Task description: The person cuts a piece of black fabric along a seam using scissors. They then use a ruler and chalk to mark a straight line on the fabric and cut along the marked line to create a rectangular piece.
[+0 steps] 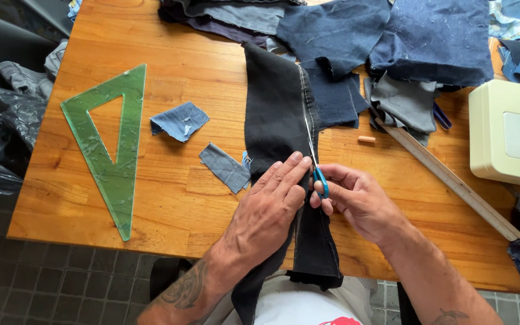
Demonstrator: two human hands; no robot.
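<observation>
A long strip of black denim [275,108] lies down the middle of the wooden table [176,66] and hangs over its near edge. My left hand [272,207] presses flat on the strip, fingers spread. My right hand [356,198] grips blue-handled scissors [319,179]. Their blades run up along the strip's pale right seam.
A green transparent set square [112,147] lies at the left. Two small blue denim scraps [180,120] [227,167] sit beside the strip. A pile of denim pieces [392,42] covers the far side. A wooden ruler [452,180] and a cream sewing machine [507,135] stand at the right.
</observation>
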